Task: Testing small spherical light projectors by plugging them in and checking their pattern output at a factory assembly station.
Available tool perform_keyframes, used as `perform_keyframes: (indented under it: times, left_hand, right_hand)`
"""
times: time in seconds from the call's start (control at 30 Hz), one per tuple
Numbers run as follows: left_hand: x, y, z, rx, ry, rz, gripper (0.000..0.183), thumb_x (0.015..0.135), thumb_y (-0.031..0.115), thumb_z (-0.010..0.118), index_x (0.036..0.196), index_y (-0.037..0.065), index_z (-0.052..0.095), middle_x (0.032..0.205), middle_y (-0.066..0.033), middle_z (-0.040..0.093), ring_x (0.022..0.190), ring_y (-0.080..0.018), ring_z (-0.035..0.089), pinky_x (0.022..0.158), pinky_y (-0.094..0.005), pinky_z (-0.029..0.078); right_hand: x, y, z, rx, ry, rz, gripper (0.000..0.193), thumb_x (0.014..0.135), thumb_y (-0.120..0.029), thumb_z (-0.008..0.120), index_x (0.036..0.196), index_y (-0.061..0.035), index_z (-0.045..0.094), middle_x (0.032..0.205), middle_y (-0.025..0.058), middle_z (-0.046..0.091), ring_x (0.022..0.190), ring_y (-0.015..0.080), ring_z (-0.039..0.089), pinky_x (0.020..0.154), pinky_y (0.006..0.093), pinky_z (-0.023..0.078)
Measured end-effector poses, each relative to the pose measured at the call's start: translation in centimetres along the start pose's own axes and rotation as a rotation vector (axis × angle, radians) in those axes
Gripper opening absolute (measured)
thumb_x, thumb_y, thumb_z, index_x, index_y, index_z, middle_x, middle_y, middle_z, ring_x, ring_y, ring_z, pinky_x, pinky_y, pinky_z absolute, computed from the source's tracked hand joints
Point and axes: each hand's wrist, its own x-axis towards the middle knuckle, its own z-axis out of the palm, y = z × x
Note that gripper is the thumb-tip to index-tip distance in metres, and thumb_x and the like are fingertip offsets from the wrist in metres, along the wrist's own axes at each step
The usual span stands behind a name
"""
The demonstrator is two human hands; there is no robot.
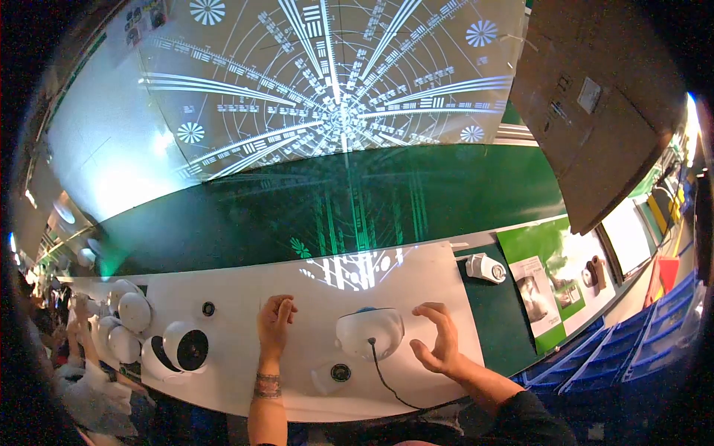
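Note:
A rounded white projector sits on the white work surface in front of me, a dark cable plugged into its near side. Just right of it, my right hand is open, thumb and fingers apart in a curve, and seems not to touch it. My left hand is held to the projector's left with its fingers curled in; I see nothing in it. Between my forearms lies a small dark round lens-like part on a pale piece. A bright white test pattern shines on the board ahead.
Left of my hands stand a white round unit with a black face, a small dark disc and several white housings. At right are a white device, printed sheets, a cardboard panel and blue bins. People are at far left.

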Motion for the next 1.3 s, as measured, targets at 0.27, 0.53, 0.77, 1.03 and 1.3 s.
perform_keyframes:
  times: [0.27, 0.53, 0.77, 1.03, 1.3]
  left_hand:
    - [0.1, -0.8, -0.1, -0.029, -0.007, 0.033, 0.032, 0.101, 0.035, 0.061, 0.106, 0.003, 0.066, 0.081, -0.0023, 0.066, 0.066, -0.0071, 0.053, 0.06, -0.0224, 0.044]
    - [-0.8, 0.7, 0.4, 0.003, -0.093, -0.053, 0.046, 0.095, 0.043, 0.068, 0.118, 0.004, 0.064, 0.093, -0.0031, 0.067, 0.073, -0.0088, 0.055, 0.067, -0.0229, 0.046]
    - [-4.5, 1.7, 5.1, -0.178, -0.701, -0.037, 0.105, 0.073, 0.043, 0.089, 0.15, 0.001, 0.031, 0.14, -0.0145, 0.049, 0.121, -0.0242, 0.054, 0.103, -0.0375, 0.046]
    - [-4.8, 2.2, 6.0, -0.089, -0.595, 0.149, 0.121, 0.062, 0.026, 0.097, 0.155, 0.005, 0.021, 0.153, -0.0199, 0.037, 0.141, -0.032, 0.039, 0.115, -0.0425, 0.036]
    - [-4.2, 1.5, 5.4, -0.035, -0.613, 0.209, 0.136, 0.053, 0.022, 0.1, 0.158, 0.011, 0.014, 0.161, -0.0186, 0.028, 0.148, -0.0332, 0.03, 0.121, -0.0461, 0.027]
  right_hand:
    - [-0.1, 0.2, 0.1, -0.004, -0.002, -0.004, 0.057, 0.075, -0.012, 0.073, 0.126, 0.0031, 0.053, 0.116, 0.0231, 0.059, 0.106, 0.0388, 0.057, 0.092, 0.0458, 0.047]
    - [0.6, -0.5, 0.1, -0.039, -0.075, 0.037, 0.064, 0.075, -0.015, 0.075, 0.131, 0.0029, 0.05, 0.123, 0.0244, 0.056, 0.112, 0.0409, 0.056, 0.095, 0.0473, 0.047]
    - [1.3, -0.3, 0.9, -0.022, -0.368, 0.018, 0.092, 0.074, -0.034, 0.086, 0.146, -0.0009, 0.039, 0.145, 0.027, 0.041, 0.13, 0.0449, 0.047, 0.104, 0.0495, 0.044]
    - [3.3, -1.2, 1.4, -0.024, -0.463, -0.003, 0.095, 0.068, -0.034, 0.09, 0.143, -0.0033, 0.04, 0.146, 0.0249, 0.042, 0.131, 0.0449, 0.047, 0.104, 0.0503, 0.046]
    - [3.9, -1.1, 1.8, -0.195, -0.535, -0.144, 0.069, 0.066, -0.026, 0.089, 0.118, -0.0092, 0.048, 0.152, 0.0246, 0.038, 0.139, 0.0452, 0.04, 0.109, 0.0545, 0.042]
